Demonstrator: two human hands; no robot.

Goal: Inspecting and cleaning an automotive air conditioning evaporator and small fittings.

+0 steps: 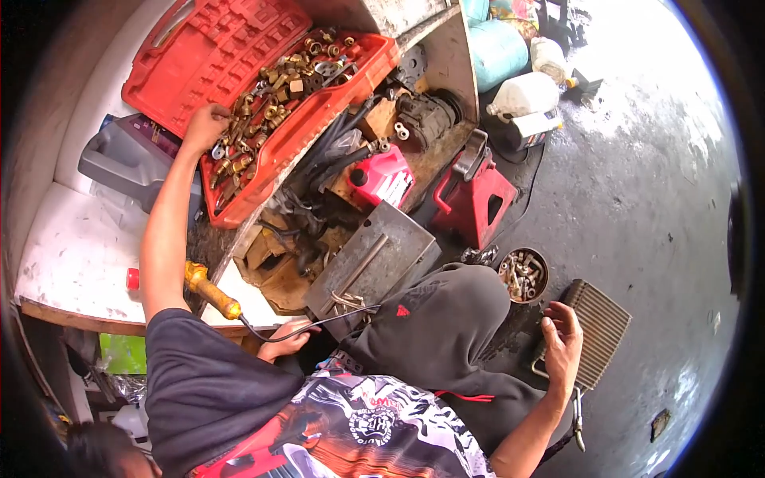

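Note:
My left hand (207,129) reaches into an open red plastic case (307,131) at the upper left. Its fingers are bent together against the heap of brass fittings (275,99); whatever they pinch is hidden. My right hand (562,350) is above the floor at the right, fingers loosely curled and apart, holding nothing. Just beside and under it lies a finned evaporator core (598,331) with a bent metal pipe. A round tin (544,291) full of small metal fittings stands a little farther off, by my knee.
Another person's hand (288,341) is below my left arm, beside a yellow-handled tool (213,293) with a black cord. A grey metal box (370,267), a red jack stand (476,199), a pink-red bottle (384,177) and a compressor (429,119) crowd the middle. White jugs (526,94) stand far right.

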